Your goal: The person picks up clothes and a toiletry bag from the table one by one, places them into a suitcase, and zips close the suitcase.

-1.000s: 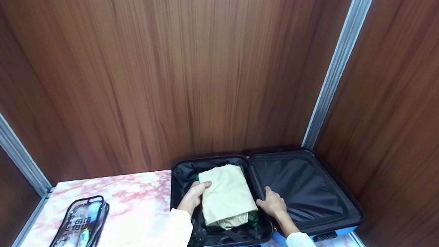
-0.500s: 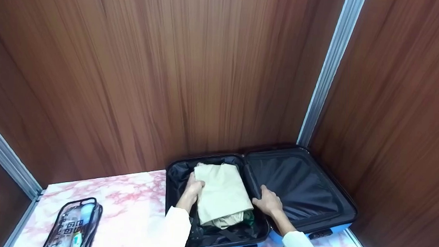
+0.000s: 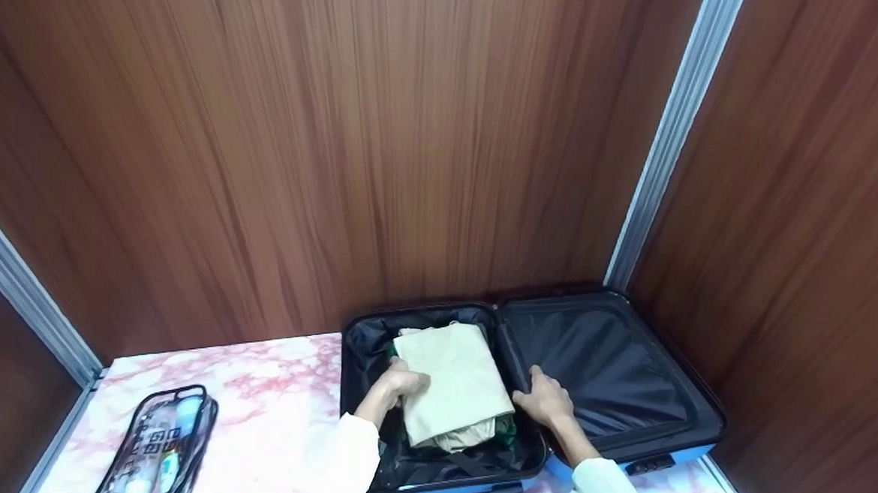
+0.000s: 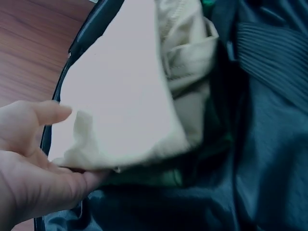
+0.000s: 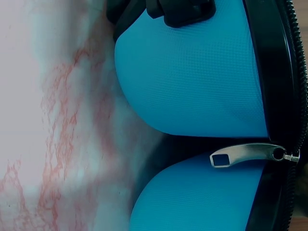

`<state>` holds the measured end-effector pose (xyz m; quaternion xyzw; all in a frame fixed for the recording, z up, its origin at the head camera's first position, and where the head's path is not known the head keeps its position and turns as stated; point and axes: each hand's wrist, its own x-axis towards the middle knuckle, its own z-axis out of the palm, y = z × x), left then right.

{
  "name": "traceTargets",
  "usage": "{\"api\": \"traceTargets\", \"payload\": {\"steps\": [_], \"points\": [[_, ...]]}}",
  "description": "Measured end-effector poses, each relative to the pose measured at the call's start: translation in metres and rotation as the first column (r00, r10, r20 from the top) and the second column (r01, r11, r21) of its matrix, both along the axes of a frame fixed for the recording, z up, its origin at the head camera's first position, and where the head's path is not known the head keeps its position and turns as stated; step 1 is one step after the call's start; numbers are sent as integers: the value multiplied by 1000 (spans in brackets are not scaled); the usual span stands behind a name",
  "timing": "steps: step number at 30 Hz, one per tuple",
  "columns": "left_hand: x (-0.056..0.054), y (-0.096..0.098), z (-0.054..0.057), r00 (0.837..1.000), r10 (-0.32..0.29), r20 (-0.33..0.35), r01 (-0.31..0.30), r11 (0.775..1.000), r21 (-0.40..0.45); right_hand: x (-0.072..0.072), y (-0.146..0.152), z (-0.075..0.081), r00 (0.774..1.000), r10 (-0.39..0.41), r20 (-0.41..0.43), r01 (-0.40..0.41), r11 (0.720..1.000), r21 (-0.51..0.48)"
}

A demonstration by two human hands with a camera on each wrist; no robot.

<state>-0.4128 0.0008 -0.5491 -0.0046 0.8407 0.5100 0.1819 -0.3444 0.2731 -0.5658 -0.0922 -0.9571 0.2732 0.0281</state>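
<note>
Packing-straightening step imo: left hand pinches beige cloth in suitcase; can't tell right hand's grip. Next probably needs smoothing.

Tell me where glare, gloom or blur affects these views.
In the head view, glare bleaches the marbled tabletop around the left sleeve; in the left wrist view, the folded cream cloth is overexposed, the black lining murky; in the right wrist view, the zipper pull looks crisp, the tabletop softer.
</note>
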Motion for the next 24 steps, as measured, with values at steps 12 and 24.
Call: {"api": "traceTargets", "payload": {"steps": [12,24], "points": [[6,3,-7,994,-31,-102,26,998,-55,-1,0,-2,1000,2,-15,-2,1000,6],[1,-3,-5,992,55,-112,-79,971,-224,-3,0,-2,1000,7,2,-7,1000,-3]]}}
